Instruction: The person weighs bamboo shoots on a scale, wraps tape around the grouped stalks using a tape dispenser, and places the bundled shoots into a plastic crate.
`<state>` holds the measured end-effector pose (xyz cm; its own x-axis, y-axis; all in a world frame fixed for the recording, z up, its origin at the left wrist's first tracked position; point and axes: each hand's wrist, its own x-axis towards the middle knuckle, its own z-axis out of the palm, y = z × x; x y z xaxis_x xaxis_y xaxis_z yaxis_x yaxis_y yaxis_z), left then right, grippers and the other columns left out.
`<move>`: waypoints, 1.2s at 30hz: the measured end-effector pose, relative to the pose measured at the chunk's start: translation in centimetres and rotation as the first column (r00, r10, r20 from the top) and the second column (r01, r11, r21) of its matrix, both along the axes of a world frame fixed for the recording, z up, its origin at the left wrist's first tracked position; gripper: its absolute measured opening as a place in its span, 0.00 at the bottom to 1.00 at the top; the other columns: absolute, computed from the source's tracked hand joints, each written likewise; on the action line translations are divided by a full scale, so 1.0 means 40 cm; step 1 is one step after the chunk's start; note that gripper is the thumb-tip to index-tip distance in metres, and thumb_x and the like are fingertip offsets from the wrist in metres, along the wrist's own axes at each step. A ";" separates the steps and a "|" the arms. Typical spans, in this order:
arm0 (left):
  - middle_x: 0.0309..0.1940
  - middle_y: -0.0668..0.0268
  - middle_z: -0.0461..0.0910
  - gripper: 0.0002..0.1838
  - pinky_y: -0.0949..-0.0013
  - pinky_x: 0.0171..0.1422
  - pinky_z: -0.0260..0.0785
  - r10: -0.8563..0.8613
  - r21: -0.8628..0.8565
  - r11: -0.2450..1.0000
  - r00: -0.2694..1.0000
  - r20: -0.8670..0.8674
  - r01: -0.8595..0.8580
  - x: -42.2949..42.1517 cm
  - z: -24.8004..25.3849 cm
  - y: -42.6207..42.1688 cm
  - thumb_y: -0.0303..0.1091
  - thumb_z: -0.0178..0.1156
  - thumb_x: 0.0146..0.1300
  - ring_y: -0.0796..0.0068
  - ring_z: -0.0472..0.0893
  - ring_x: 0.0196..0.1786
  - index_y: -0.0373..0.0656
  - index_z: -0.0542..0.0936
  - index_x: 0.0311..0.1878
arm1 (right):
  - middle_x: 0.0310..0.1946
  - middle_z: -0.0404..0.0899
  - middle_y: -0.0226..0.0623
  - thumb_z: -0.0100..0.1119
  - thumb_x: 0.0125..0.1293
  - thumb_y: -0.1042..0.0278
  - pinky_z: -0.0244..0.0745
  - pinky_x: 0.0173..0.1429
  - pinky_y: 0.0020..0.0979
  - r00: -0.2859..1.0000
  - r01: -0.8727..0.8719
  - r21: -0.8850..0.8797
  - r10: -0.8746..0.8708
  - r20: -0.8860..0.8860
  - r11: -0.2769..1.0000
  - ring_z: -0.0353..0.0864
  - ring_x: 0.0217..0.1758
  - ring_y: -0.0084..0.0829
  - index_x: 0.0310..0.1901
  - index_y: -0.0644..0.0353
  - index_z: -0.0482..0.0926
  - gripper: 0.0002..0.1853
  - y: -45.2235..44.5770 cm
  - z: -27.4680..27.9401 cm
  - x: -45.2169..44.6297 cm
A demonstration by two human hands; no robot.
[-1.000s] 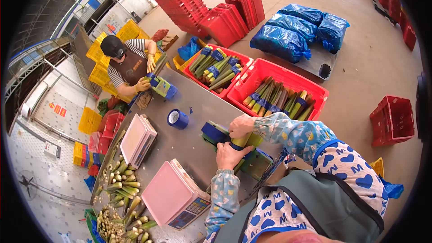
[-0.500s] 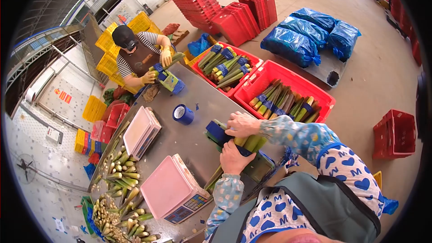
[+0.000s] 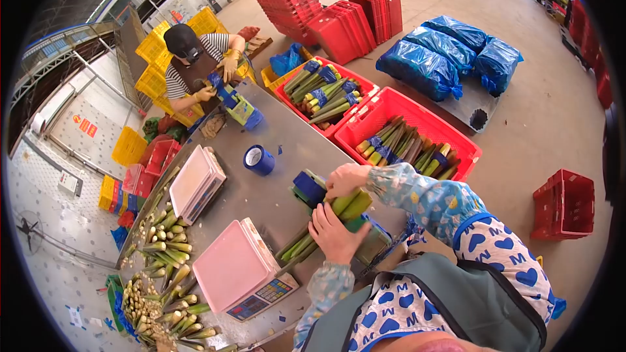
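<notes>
A bundle of thick green stalks (image 3: 356, 205) lies across a green tape dispenser (image 3: 373, 242) at the near edge of the metal table. My left hand (image 3: 334, 233) curves over the bundle from the near side, fingers pressed along the stalks. On the bundle's far side is my right hand (image 3: 344, 181), its fingers bent and drawn together against the stalks; whatever is at its fingertips is hidden. A blue tape roll (image 3: 309, 187) sits on the dispenser just left of my right hand. Thin stalk ends (image 3: 297, 248) extend to the lower left.
Beside the bundle stand two scales with pink trays (image 3: 235, 266) (image 3: 197, 184). Loose stalks (image 3: 171, 248) cover the table's left side, and a spare tape roll (image 3: 259, 160) stands mid-table. Red crates (image 3: 417, 107) of taped bundles line the far edge. A co-worker (image 3: 195, 68) handles another dispenser (image 3: 240, 107).
My left hand's fingers have straightened and spread more over the stalks. My right hand stays close to the bundle. The co-worker's hands have drawn together at the other dispenser. The view has shifted slightly.
</notes>
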<state>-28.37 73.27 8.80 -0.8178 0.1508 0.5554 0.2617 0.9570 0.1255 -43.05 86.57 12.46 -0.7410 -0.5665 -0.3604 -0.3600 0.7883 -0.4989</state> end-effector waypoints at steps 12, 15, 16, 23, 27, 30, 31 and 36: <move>0.38 0.58 0.83 0.38 0.51 0.46 0.77 -0.080 0.173 0.985 0.947 0.310 0.026 -0.089 -0.006 -0.077 0.61 0.77 0.38 0.52 0.84 0.43 0.43 0.78 0.46 | 0.35 0.86 0.45 0.48 0.74 0.45 0.79 0.49 0.44 0.980 -0.004 -0.402 -0.077 -0.185 0.916 0.85 0.40 0.49 0.39 0.54 0.88 0.24 0.023 0.014 0.055; 0.35 0.56 0.85 0.36 0.51 0.45 0.78 -0.073 0.182 0.983 0.900 0.430 -0.007 -0.093 0.027 -0.080 0.62 0.78 0.38 0.50 0.85 0.41 0.44 0.79 0.41 | 0.39 0.82 0.43 0.50 0.73 0.52 0.78 0.48 0.44 0.900 -0.149 -0.530 -0.108 -0.423 0.835 0.81 0.44 0.49 0.41 0.57 0.85 0.19 0.046 -0.021 0.057; 0.35 0.55 0.85 0.35 0.52 0.46 0.78 -0.048 0.180 0.982 0.855 0.517 -0.054 -0.102 0.037 -0.078 0.63 0.78 0.38 0.51 0.85 0.41 0.44 0.79 0.40 | 0.37 0.83 0.42 0.53 0.71 0.54 0.78 0.48 0.45 0.872 -0.195 -0.562 -0.120 -0.475 0.804 0.81 0.43 0.47 0.37 0.57 0.85 0.16 0.047 -0.019 0.078; 0.36 0.54 0.86 0.37 0.52 0.47 0.78 -0.090 0.225 0.972 0.794 0.601 -0.060 -0.129 0.056 -0.088 0.66 0.77 0.39 0.50 0.85 0.41 0.43 0.80 0.41 | 0.28 0.80 0.35 0.55 0.64 0.60 0.78 0.41 0.43 0.820 -0.130 -0.410 -0.134 -0.556 0.903 0.80 0.38 0.43 0.28 0.55 0.82 0.12 0.018 -0.060 0.062; 0.50 0.51 0.80 0.46 0.52 0.58 0.73 -0.229 0.310 0.941 0.927 0.299 0.133 -0.088 0.004 -0.125 0.62 0.77 0.42 0.47 0.79 0.55 0.40 0.75 0.59 | 0.30 0.82 0.36 0.54 0.64 0.58 0.80 0.43 0.43 0.831 -0.101 -0.404 -0.146 -0.536 0.909 0.81 0.42 0.44 0.30 0.53 0.84 0.12 0.011 -0.072 0.048; 0.59 0.55 0.72 0.51 0.47 0.67 0.64 -0.187 0.029 0.982 0.958 0.217 0.185 0.009 0.017 -0.204 0.51 0.77 0.44 0.50 0.72 0.62 0.43 0.66 0.72 | 0.33 0.84 0.39 0.53 0.65 0.60 0.78 0.45 0.42 0.865 -0.018 -0.382 -0.177 -0.469 0.924 0.82 0.39 0.44 0.32 0.56 0.84 0.13 0.018 -0.051 0.048; 0.61 0.57 0.71 0.53 0.46 0.67 0.62 -0.120 -0.028 0.991 0.964 0.237 0.130 0.039 0.013 -0.223 0.48 0.77 0.43 0.52 0.72 0.63 0.47 0.64 0.75 | 0.31 0.83 0.42 0.53 0.65 0.59 0.79 0.43 0.44 0.893 0.045 -0.377 -0.206 -0.400 0.925 0.83 0.38 0.46 0.31 0.57 0.84 0.14 0.013 -0.046 0.046; 0.51 0.60 0.73 0.55 0.55 0.55 0.69 0.076 -0.188 0.982 0.933 0.352 -0.008 -0.010 -0.027 -0.244 0.45 0.79 0.45 0.57 0.76 0.54 0.55 0.60 0.77 | 0.11 0.70 0.36 0.60 0.53 0.61 0.72 0.16 0.45 0.317 -0.057 -0.031 -0.012 -0.948 0.998 0.78 0.15 0.39 0.17 0.53 0.75 0.11 -0.015 -0.159 -0.027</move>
